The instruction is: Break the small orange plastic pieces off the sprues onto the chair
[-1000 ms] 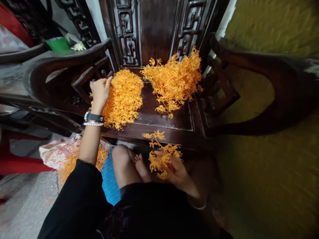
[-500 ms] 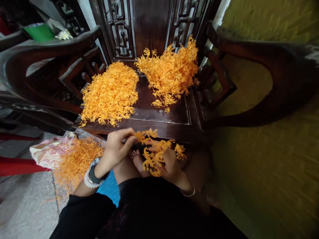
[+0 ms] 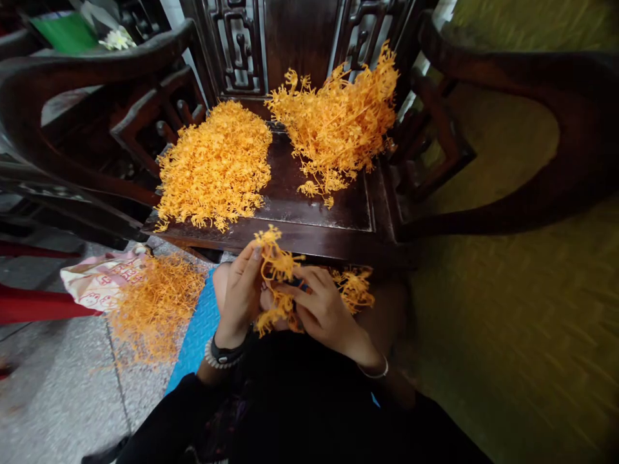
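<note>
Above my lap, my left hand [image 3: 240, 295] pinches an orange plastic sprig [image 3: 278, 265] with thin branched stems and curly tips. My right hand [image 3: 325, 308] is on the same sprig from the other side, its fingers closed round the stems. More orange branches [image 3: 355, 289] stick out past my right hand. On the dark wooden chair seat [image 3: 309, 216] in front of me lie a dense heap of small orange curly pieces [image 3: 217, 161] at left and a looser pile of branched sprigs [image 3: 343, 122] at right.
Thin orange bare stems [image 3: 157, 303] lie heaped on the floor beside a printed cloth bag [image 3: 104, 277]. A blue mat [image 3: 196, 328] is under me. Curved armrests [image 3: 91, 67] flank the seat. A green container [image 3: 65, 29] and a white flower [image 3: 117, 38] are at upper left.
My left hand has moved right and turned upright, from the sprig's far-left end to its upper part. My right hand has shifted slightly and closed further on the stems. The view has tilted a little.
</note>
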`<state>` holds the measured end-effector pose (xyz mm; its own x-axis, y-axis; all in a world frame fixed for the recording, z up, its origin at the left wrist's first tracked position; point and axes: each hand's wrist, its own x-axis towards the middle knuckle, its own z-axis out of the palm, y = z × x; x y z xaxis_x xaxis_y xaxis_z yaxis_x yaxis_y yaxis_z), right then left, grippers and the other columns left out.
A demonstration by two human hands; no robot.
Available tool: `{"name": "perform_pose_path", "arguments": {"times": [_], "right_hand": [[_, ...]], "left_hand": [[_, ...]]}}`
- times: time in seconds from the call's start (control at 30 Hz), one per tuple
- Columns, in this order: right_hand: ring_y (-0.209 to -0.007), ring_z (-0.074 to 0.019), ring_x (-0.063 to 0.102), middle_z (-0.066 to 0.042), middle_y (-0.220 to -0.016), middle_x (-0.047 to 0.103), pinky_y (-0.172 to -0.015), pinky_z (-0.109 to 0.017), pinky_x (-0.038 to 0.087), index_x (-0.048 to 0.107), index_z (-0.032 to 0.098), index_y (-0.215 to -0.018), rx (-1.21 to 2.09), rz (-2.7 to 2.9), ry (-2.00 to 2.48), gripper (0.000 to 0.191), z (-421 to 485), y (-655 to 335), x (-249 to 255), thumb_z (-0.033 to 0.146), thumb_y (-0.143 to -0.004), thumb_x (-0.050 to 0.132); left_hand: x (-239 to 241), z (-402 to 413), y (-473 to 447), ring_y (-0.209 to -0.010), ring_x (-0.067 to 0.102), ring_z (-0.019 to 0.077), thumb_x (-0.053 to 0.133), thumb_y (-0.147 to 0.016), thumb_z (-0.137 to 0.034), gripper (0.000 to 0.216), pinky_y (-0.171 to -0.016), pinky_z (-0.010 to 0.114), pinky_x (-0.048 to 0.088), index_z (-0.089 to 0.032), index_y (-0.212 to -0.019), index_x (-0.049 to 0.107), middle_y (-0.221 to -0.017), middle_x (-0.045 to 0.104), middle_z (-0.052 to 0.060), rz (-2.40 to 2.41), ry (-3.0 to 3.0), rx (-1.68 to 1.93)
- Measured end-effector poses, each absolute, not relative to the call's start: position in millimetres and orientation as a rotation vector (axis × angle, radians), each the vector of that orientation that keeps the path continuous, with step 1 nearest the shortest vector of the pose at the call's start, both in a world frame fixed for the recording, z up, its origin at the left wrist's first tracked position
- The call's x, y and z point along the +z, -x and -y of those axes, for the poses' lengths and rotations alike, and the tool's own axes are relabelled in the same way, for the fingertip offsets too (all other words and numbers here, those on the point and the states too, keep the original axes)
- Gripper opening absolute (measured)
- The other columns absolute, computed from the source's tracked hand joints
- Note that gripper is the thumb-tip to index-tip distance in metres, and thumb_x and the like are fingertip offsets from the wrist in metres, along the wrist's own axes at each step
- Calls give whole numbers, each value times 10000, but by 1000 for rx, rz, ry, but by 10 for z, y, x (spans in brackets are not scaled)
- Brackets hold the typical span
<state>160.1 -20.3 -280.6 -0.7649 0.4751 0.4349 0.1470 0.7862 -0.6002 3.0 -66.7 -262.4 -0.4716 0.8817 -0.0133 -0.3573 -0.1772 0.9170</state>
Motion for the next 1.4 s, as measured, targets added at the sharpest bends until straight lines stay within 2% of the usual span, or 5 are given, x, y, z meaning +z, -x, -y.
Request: {"name": "perform_pose_path", "arguments": {"times": [0.33, 0.73, 1.0, 1.17, 1.4], "right_hand": [[-864, -187, 651, -82, -935, 671, -812, -342, 541, 579, 165, -1153, 2210, 1534, 586, 484, 131, -1508, -2769, 557, -924, 413], [-941, -172, 642, -53, -943, 679, -857, -323, 512, 628, 180, -861, 1561, 1956, 388, 231, 132, -1488, -2786, 65, -774, 448], [-948, -211, 630, -75, -862, 687, -900, -375, 469, 629, 174, -711, 1593, 1984, 286, 348, 51, -1487, -2840, 368, -925, 435], [-851, -173, 623, -62, -945, 656, -779, -290, 506, 566, 151, -1035, 1553, 1974, 545, 305, 173, -1244, -2884, 366, -831, 641], [-875, -209, 628, -92, -929, 679, -783, -322, 494, 623, 170, -1015, 976, 2058, 641, 188, 257, -1219, -2855, 287, -926, 506]], "left_hand": [[-2747, 613, -229, -766, 596, 126, 552, -925, -392, 148, -712, 242, 499, -259, -986, 574, -862, 570, 7, -1291, -892, 1967], [-2656, 666, -121, -709, 561, 96, 590, -894, -320, 95, -644, 208, 485, -235, -856, 576, -819, 570, -17, -1156, -514, 2200], [-2648, 647, -139, -707, 554, 95, 598, -846, -325, 127, -644, 197, 487, -203, -831, 565, -803, 551, 1, -1098, -431, 2157], [-2800, 629, -235, -878, 605, 134, 576, -877, -330, 117, -876, 271, 504, -237, -944, 553, -957, 574, 22, -1201, -755, 2142], [-2956, 731, -140, -1346, 407, 284, 862, -609, -316, 1005, -1072, 416, 414, -350, -1404, 249, -1490, 337, 111, -1292, -1103, 1790]]}}
